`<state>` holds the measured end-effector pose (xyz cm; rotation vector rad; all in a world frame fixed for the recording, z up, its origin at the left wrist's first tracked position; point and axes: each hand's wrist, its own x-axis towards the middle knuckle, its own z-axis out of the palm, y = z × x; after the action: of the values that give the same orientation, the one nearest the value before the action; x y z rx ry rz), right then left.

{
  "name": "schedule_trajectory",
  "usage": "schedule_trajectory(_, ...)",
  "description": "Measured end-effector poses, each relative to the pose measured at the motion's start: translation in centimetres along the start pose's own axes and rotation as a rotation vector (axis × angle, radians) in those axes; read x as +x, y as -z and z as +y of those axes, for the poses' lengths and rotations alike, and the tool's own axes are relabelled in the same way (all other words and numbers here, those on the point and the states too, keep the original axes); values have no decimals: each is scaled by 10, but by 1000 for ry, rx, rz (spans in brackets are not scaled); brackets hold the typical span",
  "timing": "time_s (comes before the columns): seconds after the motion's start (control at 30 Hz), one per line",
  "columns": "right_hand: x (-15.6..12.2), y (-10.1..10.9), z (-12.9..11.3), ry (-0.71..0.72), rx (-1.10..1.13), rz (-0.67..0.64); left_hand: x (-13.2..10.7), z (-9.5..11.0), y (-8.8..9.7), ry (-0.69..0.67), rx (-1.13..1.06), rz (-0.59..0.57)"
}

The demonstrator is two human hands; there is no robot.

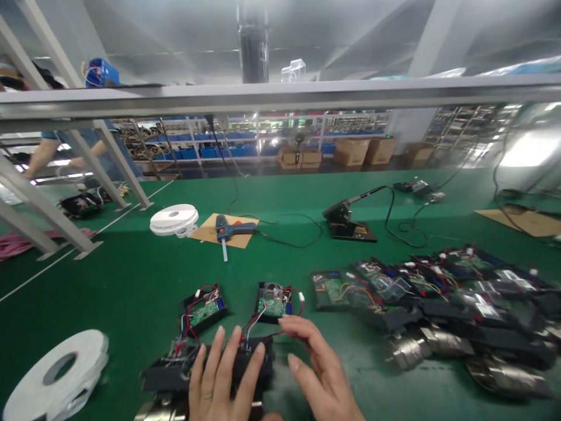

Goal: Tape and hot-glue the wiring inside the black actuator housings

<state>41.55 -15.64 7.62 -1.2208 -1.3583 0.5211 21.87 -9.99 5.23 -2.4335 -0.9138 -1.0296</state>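
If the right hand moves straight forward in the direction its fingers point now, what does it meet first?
The right hand points up and left. Its fingertips are almost at the open black case with a green circuit board and red wires, so that probably comes first, though depth is unclear.

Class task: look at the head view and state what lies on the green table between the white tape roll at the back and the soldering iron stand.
A glue gun on cardboard, with its cable.

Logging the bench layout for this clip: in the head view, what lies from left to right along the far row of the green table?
White tape rolls → blue glue gun on its cardboard sheet → black soldering iron stand → bare cardboard sheet at the far right.
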Motion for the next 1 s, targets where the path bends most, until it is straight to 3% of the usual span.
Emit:
schedule_trajectory(0.1, 20, 25, 7, 21, -163, 133, 36, -16, 11, -1, -70, 36)
schedule_trajectory(0.17, 37, 42, 15, 10, -317, 121, 70, -32, 19, 26, -126, -40)
schedule_trajectory(0.3, 60, 53, 31, -90, -492, -275, 136, -50, 5, 75, -258, -533)
schedule_trajectory(0.4, 67, 42, 35, -139, -536, -449, 165, -49, -24, -11, -306, -688)
schedule_trajectory(0.53, 73, 26, 40, -134, -582, -474, 177, -43, -54, -74, -329, -803)
schedule_trajectory(0.67, 76, 19, 48, -50, -626, -435, 174, -48, -64, -67, -392, -834)
schedule_trajectory(1.0, 85, 3, 54, 112, -607, -269, 161, -84, -28, 31, -621, -812)
